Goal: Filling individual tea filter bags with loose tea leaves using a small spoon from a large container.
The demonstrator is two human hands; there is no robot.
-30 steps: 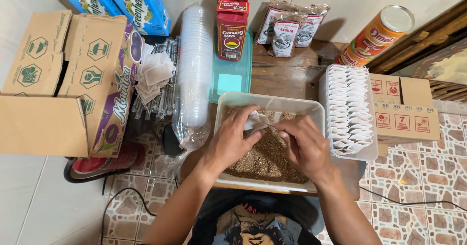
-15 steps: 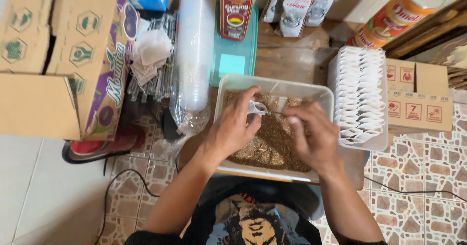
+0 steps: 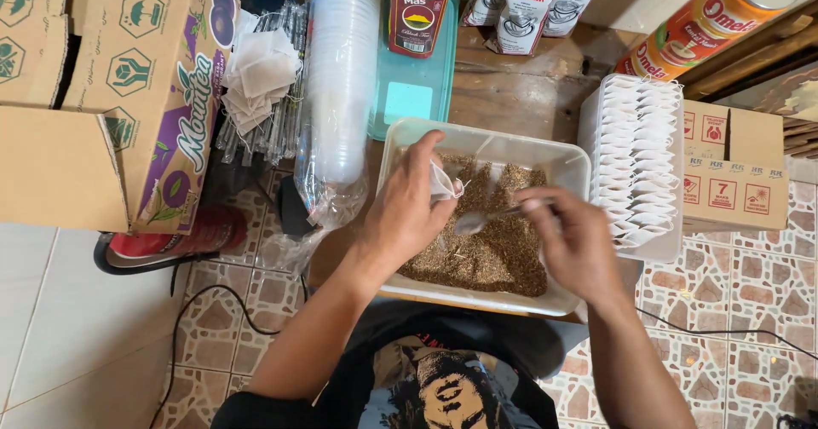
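A clear plastic tub [image 3: 569, 165] on a low wooden table holds a heap of brown loose tea [image 3: 494, 250]. Over the tub, my left hand [image 3: 407, 209] pinches a small white filter bag [image 3: 445, 182] with its mouth toward the right. My right hand [image 3: 573, 240] grips a metal spoon [image 3: 479, 219], its bowl close to the bag's mouth and just above the tea.
A rack of filled white bags [image 3: 635, 163] stands right of the tub. A sleeve of stacked plastic cups [image 3: 342, 80] and loose empty bags [image 3: 260, 80] lie to the left, with cardboard boxes [image 3: 145, 88] beyond. Packets, a teal scale [image 3: 411, 97] and an orange can [image 3: 711, 16] sit behind.
The view has dropped lower and closer. My hands, together over the tub a second ago, have parted slightly; the right hand now brings the spoon up toward the bag.
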